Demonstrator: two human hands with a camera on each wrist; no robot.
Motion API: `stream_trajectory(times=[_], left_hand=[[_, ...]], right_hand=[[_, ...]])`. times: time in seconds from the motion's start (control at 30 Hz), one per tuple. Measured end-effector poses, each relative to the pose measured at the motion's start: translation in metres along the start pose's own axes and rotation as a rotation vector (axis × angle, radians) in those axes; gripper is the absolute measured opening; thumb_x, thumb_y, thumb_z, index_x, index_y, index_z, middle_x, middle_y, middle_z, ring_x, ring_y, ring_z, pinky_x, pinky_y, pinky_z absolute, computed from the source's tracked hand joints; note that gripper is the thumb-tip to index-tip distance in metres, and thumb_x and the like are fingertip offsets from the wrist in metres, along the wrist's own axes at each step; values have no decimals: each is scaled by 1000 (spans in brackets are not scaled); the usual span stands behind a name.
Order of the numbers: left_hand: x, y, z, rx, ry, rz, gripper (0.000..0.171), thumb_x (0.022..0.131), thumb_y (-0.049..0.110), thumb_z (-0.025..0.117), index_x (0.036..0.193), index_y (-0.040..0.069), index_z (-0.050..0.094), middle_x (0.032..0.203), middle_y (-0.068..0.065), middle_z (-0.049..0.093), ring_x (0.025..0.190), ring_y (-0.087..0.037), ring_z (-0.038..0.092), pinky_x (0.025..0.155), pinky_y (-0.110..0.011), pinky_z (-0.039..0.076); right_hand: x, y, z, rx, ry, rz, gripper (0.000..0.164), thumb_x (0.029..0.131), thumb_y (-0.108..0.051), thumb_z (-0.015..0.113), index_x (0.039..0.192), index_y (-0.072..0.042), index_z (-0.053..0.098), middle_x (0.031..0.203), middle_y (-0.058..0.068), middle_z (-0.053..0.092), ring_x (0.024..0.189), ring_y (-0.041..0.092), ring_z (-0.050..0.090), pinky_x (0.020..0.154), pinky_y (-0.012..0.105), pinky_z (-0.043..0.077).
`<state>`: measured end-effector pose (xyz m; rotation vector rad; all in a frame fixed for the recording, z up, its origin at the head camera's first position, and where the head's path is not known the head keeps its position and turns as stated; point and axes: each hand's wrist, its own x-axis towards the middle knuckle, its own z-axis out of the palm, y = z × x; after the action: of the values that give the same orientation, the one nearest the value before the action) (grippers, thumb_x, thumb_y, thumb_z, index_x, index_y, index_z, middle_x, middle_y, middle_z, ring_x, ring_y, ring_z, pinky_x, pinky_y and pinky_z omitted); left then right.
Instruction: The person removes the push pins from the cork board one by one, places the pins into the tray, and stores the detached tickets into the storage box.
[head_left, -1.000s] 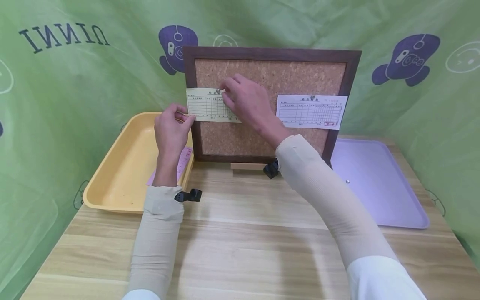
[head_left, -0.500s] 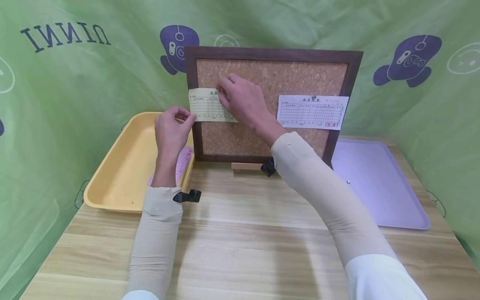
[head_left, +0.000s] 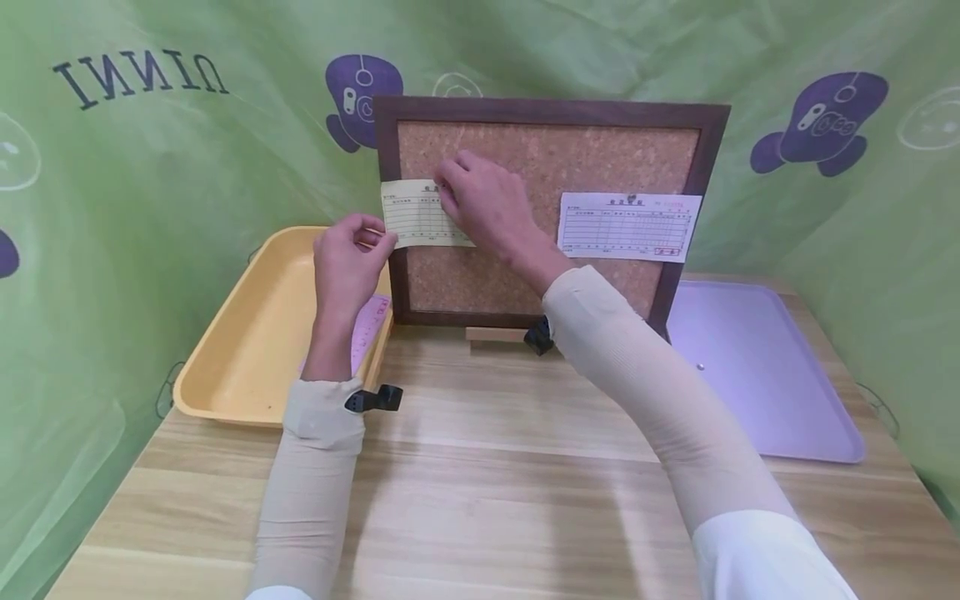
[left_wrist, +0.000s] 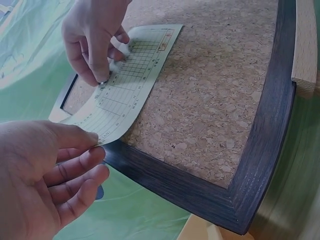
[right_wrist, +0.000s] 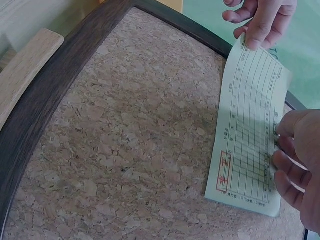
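My left hand (head_left: 347,260) pinches the lower left corner of a pale yellow receipt slip (head_left: 408,218) between thumb and finger. The slip lies over the left side of a cork board (head_left: 480,279) with a dark wood frame and bows outward a little in the left wrist view. At its top edge, my right hand (head_left: 487,200) holds a small metal pushpin (left_wrist: 103,82) with thumb and fingertips. Its other fingers bend near the slip's face in the right wrist view. A white receipt slip (head_left: 628,227) hangs on the board's right side under its own pushpin (head_left: 631,198).
A yellow tray (head_left: 225,367) stands at the left with a pink slip (head_left: 369,329) in it. At the right lies a purple tray (head_left: 765,367) bearing a small shiny pin (head_left: 701,367). A wooden ledge (head_left: 495,334) juts out below the board, which stands on a wood-grain table (head_left: 480,500).
My right hand has shifted slightly left, and its fingers now cover the pushpin that showed beside them. The left hand keeps its pinch on the slip's corner.
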<state>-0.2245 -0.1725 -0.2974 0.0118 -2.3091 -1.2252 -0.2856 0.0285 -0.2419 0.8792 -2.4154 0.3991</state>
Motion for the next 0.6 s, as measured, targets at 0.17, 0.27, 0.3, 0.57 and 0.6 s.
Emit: stream_trajectory(times=[0.17,0.27,0.3,0.57,0.6], left_hand=[[-1,1,-1,-3,-24,7,18,93,16,74,103,1,73,90,-14,74,76,-20,65,66,-22,48],[-2,1,-1,3,-32,10,18,93,16,74,103,1,73,91,-14,74,77,-21,65,67,-22,48],[-2,1,-1,9,-32,10,19,93,17,74,103,1,73,91,-14,74,77,-21,65,67,-22,48],[-2,2,-4,12,-39,10,19,93,16,75,104,1,73,91,-15,73,77,-21,64,67,-22,48],[-2,2,-5,12,-39,12,19,93,16,75,104,1,73,91,-15,73,77,-21,65,67,-22,48]], right_hand=[[0,-1,0,-22,-1,8,19,104,-16,55,110,-9,72,94,4,64,76,18,56,61,33,50],[0,-1,0,-34,0,7,19,104,-16,55,109,-8,72,95,5,64,77,19,58,62,34,52],[1,-1,1,-34,3,4,18,104,-16,55,108,-8,71,95,5,65,77,20,58,62,35,52],[2,0,3,-36,27,-10,18,103,-15,56,107,-7,71,97,7,66,79,21,60,63,36,54],[2,0,3,-38,28,-11,18,103,-15,56,108,-7,71,97,7,66,80,21,61,63,36,54]])
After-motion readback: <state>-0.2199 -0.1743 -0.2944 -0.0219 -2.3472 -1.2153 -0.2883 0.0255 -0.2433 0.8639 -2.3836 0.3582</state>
